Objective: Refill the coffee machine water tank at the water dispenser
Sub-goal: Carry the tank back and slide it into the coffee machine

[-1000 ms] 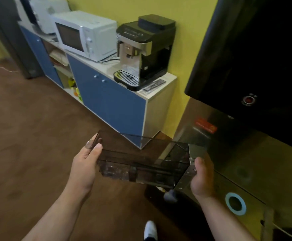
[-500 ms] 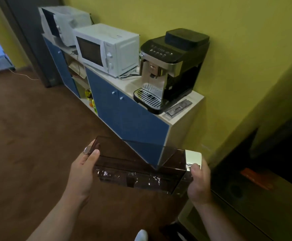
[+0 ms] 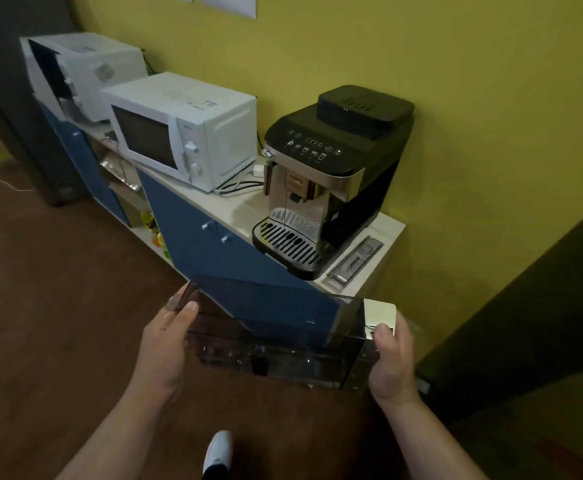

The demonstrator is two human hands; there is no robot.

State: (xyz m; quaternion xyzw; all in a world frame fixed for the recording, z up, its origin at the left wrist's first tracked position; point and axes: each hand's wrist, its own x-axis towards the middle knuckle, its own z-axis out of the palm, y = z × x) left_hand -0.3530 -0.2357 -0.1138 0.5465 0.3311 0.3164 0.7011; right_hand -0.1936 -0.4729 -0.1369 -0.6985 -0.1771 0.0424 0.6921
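While the blue-fronted white-topped cabinet (image 3: 193, 233) stood beyond the grip, the black and chrome coffee machine (image 3: 331, 181) sat on its near end, above and ahead of both hands and well apart from them, with a white box-shaped microwave (image 3: 182, 129) further off to the left of the hold. The long smoky-clear plastic water tank (image 3: 276, 341) was carried level in the air between the two hands, its pale cream end cap (image 3: 382, 315) on the right. The left hand (image 3: 165, 344) was closed on the tank's left end, thumb over the rim; the right hand (image 3: 392, 362) was clamped on the capped end, thumb on top. The tank looked rigid, smooth and likely slippery when wet; how much water it held could not be read, so its weight was uncertain. Holding both short ends seemed the sound choice, since a filled tank would slosh if tilted.
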